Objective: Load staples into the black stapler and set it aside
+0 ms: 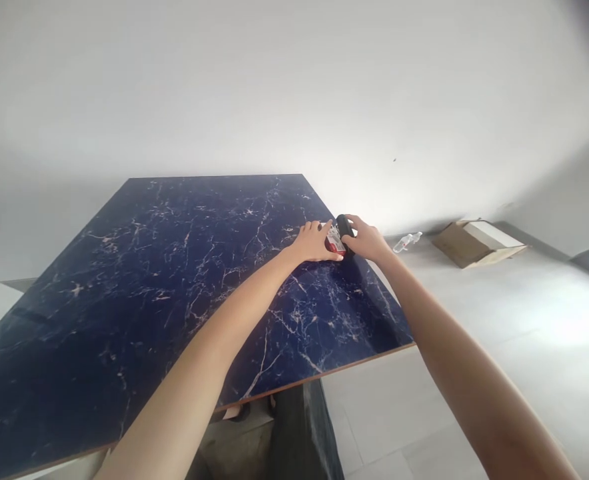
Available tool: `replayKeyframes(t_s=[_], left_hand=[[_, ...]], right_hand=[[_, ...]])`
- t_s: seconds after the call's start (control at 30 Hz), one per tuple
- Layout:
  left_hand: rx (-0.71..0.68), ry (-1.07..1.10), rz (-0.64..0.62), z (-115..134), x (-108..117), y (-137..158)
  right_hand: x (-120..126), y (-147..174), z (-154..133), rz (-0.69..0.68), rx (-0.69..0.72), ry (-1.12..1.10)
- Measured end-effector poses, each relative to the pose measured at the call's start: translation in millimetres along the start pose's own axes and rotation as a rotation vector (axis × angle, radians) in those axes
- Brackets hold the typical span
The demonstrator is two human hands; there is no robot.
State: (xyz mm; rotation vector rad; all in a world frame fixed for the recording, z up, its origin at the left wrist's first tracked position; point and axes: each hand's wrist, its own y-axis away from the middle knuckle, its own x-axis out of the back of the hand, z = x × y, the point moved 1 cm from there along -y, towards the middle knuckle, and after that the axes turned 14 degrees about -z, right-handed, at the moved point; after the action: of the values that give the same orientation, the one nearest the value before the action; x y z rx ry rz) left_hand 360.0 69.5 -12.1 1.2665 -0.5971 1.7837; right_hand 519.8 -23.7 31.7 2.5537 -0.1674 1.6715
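Both hands are together near the right edge of a dark blue, marble-patterned table (199,267). My left hand (313,243) is closed around a small red and white box (334,240), thumb on the near side and fingers on the far side. Right beside it, my right hand (367,239) grips a black object (345,230) with a rounded top, whose kind I cannot make out. The box and the black object sit side by side, close together. My fingers and palms hide parts of both.
A plain wall (274,87) rises behind the table. On the floor to the right lie a clear plastic bottle (407,242) and an open cardboard box (467,247). Pale floor tiles (514,320) extend to the right. Below the table's front edge, dark cloth (299,427) shows.
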Motion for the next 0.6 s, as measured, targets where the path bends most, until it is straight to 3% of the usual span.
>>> replayKeyframes(t_s=[0.13, 0.27, 0.37, 0.5, 0.6], left_hand=[[-0.003, -0.004, -0.048, 1.3, 2.7, 3.2], [0.042, 0.017, -0.071, -9.2, 13.2, 37.2], [0.049, -0.016, 0.041, -28.5, 22.5, 80.9], [0.074, -0.086, 0.272, -60.6, 34.0, 153.3], [0.107, -0.089, 0.393, -81.3, 38.4, 206.9]], right_hand=[[-3.1, 2.9, 3.9, 0.019, 0.007, 0.004], [-7.2, 8.5, -13.7, 0.309, -0.048, 0.009], [-18.1, 15.2, -47.8, 0.468, -0.017, 0.019], [-41.7, 22.7, -103.4, 0.506, 0.096, 0.101], [-54.6, 19.7, -118.6, 0.469, 0.039, 0.160]])
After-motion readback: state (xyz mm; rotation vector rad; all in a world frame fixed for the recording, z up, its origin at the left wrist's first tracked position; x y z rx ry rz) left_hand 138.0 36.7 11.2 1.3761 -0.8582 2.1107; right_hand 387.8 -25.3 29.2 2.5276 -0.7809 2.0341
